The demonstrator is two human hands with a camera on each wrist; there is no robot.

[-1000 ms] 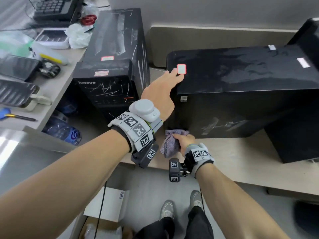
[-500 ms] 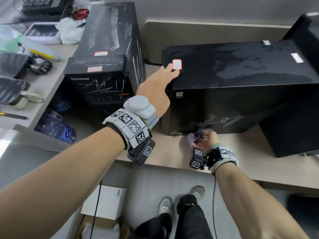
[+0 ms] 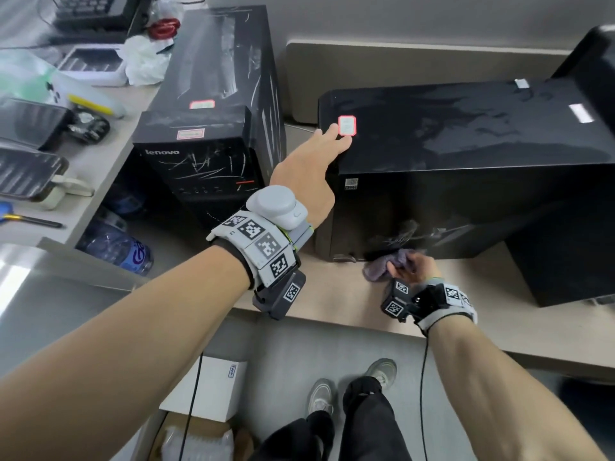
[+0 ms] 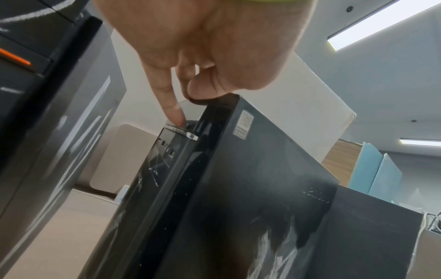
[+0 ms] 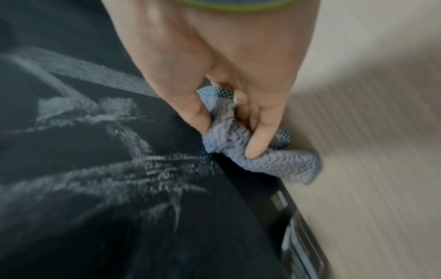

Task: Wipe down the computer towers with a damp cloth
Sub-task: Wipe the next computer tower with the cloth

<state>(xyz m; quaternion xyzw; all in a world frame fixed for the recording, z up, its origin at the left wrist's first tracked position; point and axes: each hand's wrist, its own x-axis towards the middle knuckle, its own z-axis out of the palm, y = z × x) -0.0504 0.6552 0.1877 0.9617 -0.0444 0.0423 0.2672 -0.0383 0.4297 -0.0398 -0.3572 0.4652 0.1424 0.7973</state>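
Cloth [image 3: 386, 266] shifted left; right hand [image 3: 411, 269] fingertips hidden.

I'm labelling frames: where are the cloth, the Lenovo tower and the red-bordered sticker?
cloth [image 5: 260, 158], right wrist view, bunched middle.
Lenovo tower [image 3: 203, 171], head view, scratched front panel.
red-bordered sticker [image 3: 347, 125], head view, its centre.

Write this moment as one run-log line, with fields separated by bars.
step: wiping tower side | right hand: grips cloth at lower edge of tower | left hand: rests on tower top corner
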